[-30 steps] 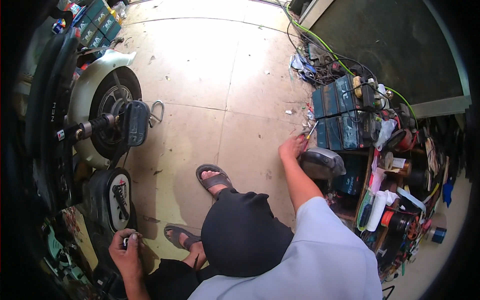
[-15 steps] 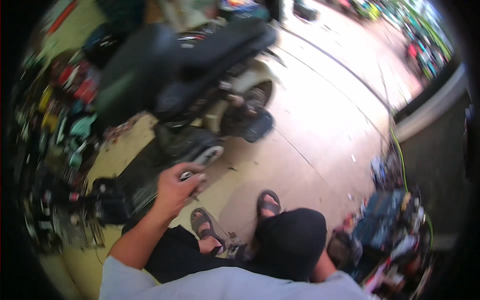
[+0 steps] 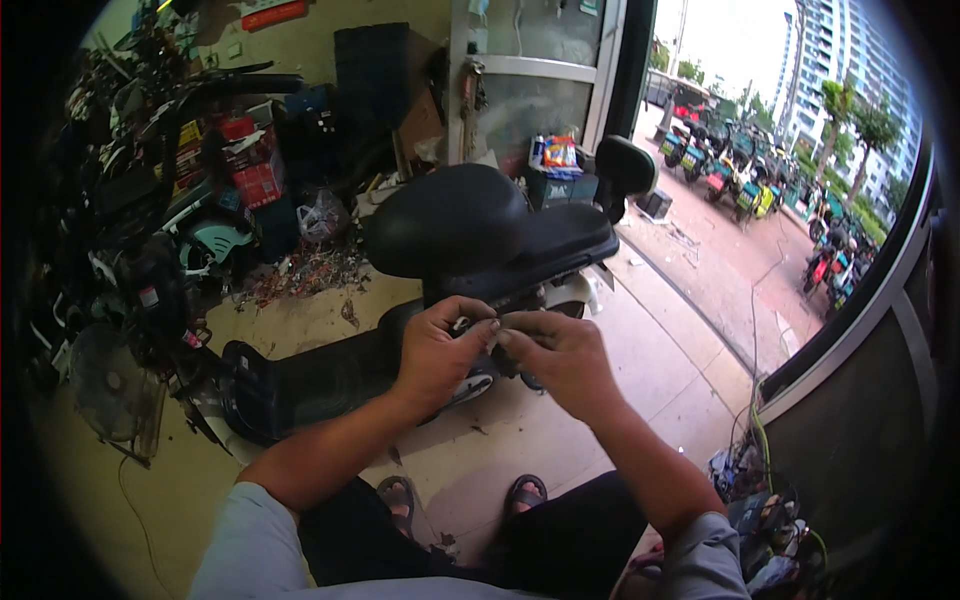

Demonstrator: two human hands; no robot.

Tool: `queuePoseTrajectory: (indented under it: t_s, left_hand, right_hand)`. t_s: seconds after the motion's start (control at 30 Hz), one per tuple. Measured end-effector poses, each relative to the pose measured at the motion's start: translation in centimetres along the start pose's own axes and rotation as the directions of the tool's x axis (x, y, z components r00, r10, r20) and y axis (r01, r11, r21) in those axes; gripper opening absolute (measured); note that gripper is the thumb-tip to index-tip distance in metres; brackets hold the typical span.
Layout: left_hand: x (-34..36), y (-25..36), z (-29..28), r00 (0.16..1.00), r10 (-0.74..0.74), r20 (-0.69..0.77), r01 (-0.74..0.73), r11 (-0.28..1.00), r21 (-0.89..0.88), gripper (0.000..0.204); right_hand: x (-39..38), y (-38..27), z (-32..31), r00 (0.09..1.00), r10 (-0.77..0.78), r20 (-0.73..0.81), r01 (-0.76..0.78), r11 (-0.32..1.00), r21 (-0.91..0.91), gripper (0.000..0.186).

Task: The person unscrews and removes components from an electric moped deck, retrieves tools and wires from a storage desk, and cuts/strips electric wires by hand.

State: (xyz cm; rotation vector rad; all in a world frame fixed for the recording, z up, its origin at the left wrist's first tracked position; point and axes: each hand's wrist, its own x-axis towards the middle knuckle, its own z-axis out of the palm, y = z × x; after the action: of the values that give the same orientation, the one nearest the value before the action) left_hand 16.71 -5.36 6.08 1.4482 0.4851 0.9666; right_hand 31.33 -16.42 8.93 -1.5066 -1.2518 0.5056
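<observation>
In front of my body both hands meet, fingertips almost touching, just in front of a black electric scooter (image 3: 575, 235). My left hand (image 3: 440, 352) is closed with its fingers curled, and a small pale, shiny piece (image 3: 461, 324) shows among them; its kind is too small to tell. My right hand (image 3: 560, 355) pinches at the same spot, thumb against forefinger, and whatever sits in that pinch is mostly hidden. Behind the hands rises the scooter's rounded black seat (image 3: 450, 220). Its dark footboard (image 3: 320, 372) stretches away to the left.
A standing fan (image 3: 108, 385) is at the left, below stacked red boxes (image 3: 258, 170). Scraps (image 3: 310, 275) litter the floor behind the scooter. Parts and cables (image 3: 765, 520) lie at lower right. Beyond the doorway, parked scooters (image 3: 735, 170) line the pavement.
My right hand has come up from beside my leg and joined my left hand, which has moved right and forward. The view has tilted up toward the doorway.
</observation>
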Motion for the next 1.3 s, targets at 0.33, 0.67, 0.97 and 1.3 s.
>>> queuePoseTrajectory:
  t_s: [0.33, 0.67, 0.97, 1.3]
  left_hand:
    - [-2.1, -1.7, -5.0, 0.982, 0.176, -0.072, -0.173, 0.984, 0.041, 0.010]
    - [-2.5, -1.7, -5.2, 0.992, 0.126, -0.020, -0.127, 0.990, -0.054, 0.012]
    - [-2.4, -1.4, -6.0, 0.915, 0.402, 0.036, -0.399, 0.888, 0.227, 0.015]
    - [-2.5, -1.2, -5.5, 0.925, 0.375, 0.059, -0.377, 0.889, 0.259, 0.029]
  right_hand:
    - [0.3, 0.8, 6.4, 0.989, 0.146, 0.023, -0.145, 0.930, 0.338, 0.020]
    - [-0.2, 1.6, 6.7, 0.982, 0.162, 0.097, -0.189, 0.849, 0.494, 0.020]
    - [-0.5, 1.6, 6.8, 0.985, 0.140, 0.102, -0.173, 0.855, 0.490, 0.017]
    - [-0.4, 1.9, 6.7, 0.987, 0.140, 0.075, -0.159, 0.896, 0.414, 0.016]
